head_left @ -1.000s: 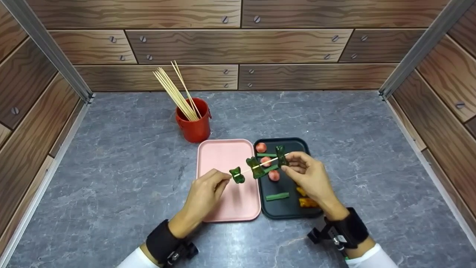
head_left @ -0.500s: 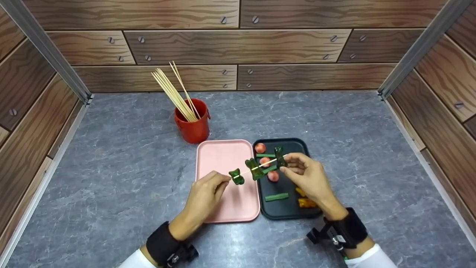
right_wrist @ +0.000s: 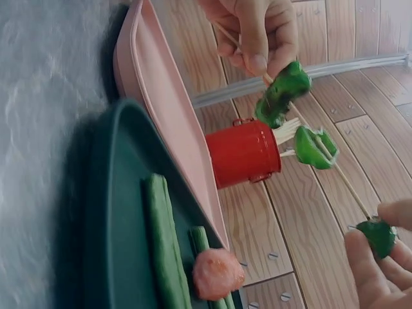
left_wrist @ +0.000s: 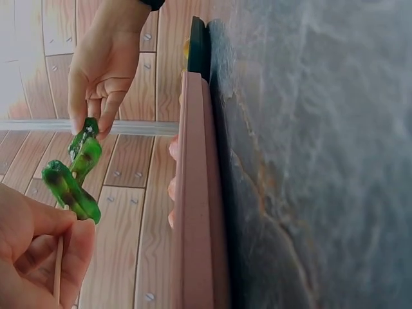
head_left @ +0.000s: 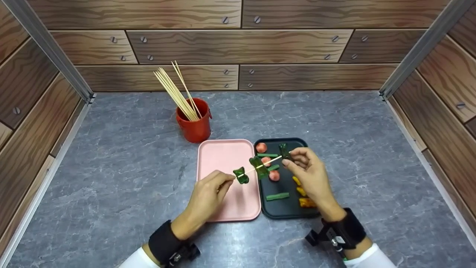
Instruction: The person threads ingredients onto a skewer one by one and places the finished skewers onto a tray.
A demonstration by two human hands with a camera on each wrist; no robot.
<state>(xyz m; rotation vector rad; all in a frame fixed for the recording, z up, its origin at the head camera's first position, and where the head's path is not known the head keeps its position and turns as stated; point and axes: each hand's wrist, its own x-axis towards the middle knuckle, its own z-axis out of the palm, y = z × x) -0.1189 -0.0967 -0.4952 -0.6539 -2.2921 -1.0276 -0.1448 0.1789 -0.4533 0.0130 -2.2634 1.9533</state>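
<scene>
A thin wooden skewer (right_wrist: 353, 192) slants above the two trays, bearing three green pepper pieces. My left hand (head_left: 208, 191) pinches its left part between thumb and fingers, right beside the left pepper piece (head_left: 241, 175). The middle pepper piece (head_left: 259, 167) sits on the stick between both hands. At the far right end, my right hand (head_left: 312, 178) pinches the third pepper piece (right_wrist: 376, 238) with thumb and fingertips. In the left wrist view the skewer's tail runs back under the left palm.
Below lie a pink tray (head_left: 215, 152) and a dark green tray (head_left: 286, 214). The dark one holds several pink balls (head_left: 274, 175), green bean-like sticks (head_left: 277, 196) and yellow pieces (head_left: 307, 202). A red bucket (head_left: 196, 130) of skewers (head_left: 173, 91) stands behind.
Both hands and the skewer have shifted slightly right, the right hand also a little away from me. More of the yellow pieces shows now. Both grips stay the same.
</scene>
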